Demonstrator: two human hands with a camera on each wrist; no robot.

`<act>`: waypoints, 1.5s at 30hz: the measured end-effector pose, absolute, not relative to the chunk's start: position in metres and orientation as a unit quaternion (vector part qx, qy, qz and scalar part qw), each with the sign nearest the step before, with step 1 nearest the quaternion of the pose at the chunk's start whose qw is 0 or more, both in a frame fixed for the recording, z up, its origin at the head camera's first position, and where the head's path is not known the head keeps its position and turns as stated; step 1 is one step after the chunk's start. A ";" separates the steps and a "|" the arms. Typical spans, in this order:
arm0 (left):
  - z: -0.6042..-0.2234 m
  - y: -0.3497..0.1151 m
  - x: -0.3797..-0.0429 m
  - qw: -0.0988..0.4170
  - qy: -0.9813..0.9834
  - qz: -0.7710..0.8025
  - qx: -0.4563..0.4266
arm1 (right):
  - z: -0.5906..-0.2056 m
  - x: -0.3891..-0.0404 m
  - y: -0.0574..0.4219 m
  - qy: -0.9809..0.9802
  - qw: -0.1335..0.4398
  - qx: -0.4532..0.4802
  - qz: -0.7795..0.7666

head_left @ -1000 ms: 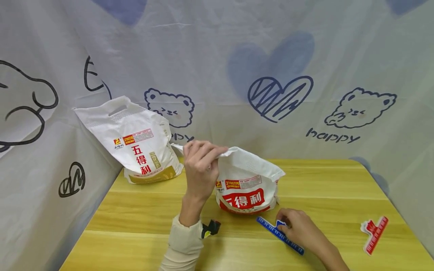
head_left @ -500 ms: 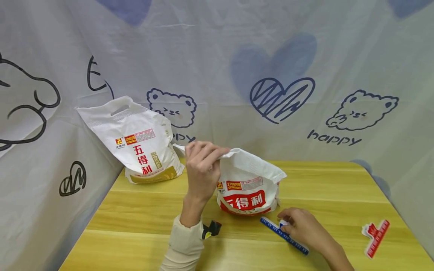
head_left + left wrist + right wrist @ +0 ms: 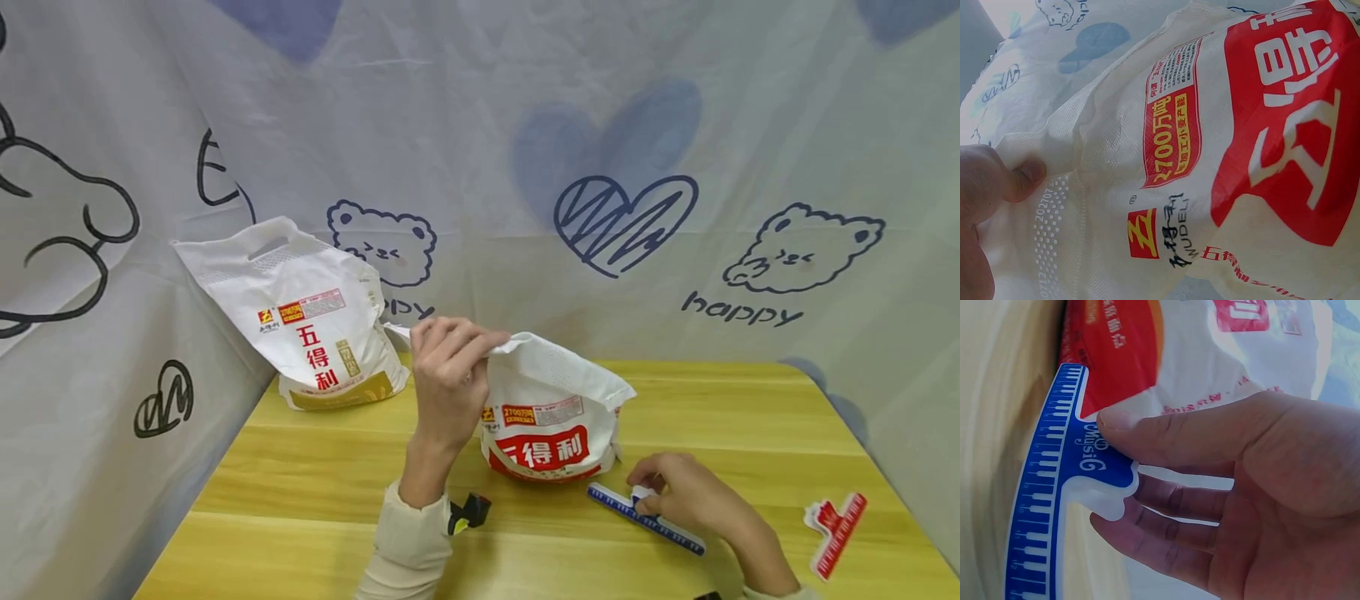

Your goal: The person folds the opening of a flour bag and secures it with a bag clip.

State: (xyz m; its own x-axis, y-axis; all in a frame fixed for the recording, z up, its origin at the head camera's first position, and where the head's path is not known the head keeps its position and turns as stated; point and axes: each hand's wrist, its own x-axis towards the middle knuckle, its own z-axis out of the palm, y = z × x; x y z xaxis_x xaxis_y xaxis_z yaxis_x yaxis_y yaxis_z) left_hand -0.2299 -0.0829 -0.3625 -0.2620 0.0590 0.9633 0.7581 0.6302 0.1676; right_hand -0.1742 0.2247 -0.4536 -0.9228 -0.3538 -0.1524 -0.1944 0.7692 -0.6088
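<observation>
My left hand (image 3: 450, 379) grips the folded top edge of a white flour bag (image 3: 555, 383) with a red label. In the left wrist view the thumb (image 3: 1030, 172) presses on the bag's top hem (image 3: 1054, 147). To the front right of the bag, my right hand (image 3: 686, 492) pinches the grip of a long blue clip (image 3: 618, 506). The right wrist view shows the thumb on the clip's tab (image 3: 1088, 447), fingers behind it, and piano keys printed along its bar. One end of the bar overlaps the bag's red lower part there.
A second white flour bag (image 3: 300, 308), with a gold base, leans at the back left against the curtain (image 3: 480, 150). A red clip (image 3: 836, 533) lies at the right of the wooden table (image 3: 300, 517). The curtain borders the table's back and sides.
The right hand and the blue clip have shifted right, and the clip's bar has turned slightly flatter in view. The left hand keeps its hold on the bag's top. The head view has shifted a little.
</observation>
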 end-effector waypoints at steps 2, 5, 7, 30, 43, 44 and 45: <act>-0.363 -0.083 -0.229 0.537 -0.725 -0.327 -0.282 | -0.452 -0.174 0.227 0.933 0.127 -0.151 -0.303; -0.363 -0.083 -0.229 0.536 -0.725 -0.329 -0.281 | -0.449 -0.175 0.230 0.932 0.125 -0.151 -0.306; -0.363 -0.083 -0.229 0.536 -0.725 -0.330 -0.281 | -0.447 -0.175 0.231 0.931 0.123 -0.154 -0.307; -0.363 -0.085 -0.228 0.537 -0.722 -0.337 -0.279 | -0.428 -0.170 0.241 0.937 0.081 -0.146 -0.308; -0.364 -0.083 -0.228 0.534 -0.723 -0.336 -0.281 | -0.423 -0.164 0.246 0.939 0.069 -0.132 -0.311; -0.365 -0.083 -0.229 0.534 -0.724 -0.336 -0.280 | -0.422 -0.164 0.246 0.939 0.066 -0.131 -0.312; -0.365 -0.083 -0.229 0.534 -0.724 -0.336 -0.280 | -0.421 -0.163 0.247 0.939 0.063 -0.131 -0.312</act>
State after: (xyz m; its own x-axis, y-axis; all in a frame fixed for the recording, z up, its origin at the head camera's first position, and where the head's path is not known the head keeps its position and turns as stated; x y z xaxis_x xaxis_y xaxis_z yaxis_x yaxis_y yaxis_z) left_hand -0.2285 -0.0828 -0.3646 -0.2741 0.0465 0.9606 0.7634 0.6180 0.1879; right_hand -0.1632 0.2467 -0.4214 -0.9579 -0.2848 -0.0367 -0.2062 0.7710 -0.6025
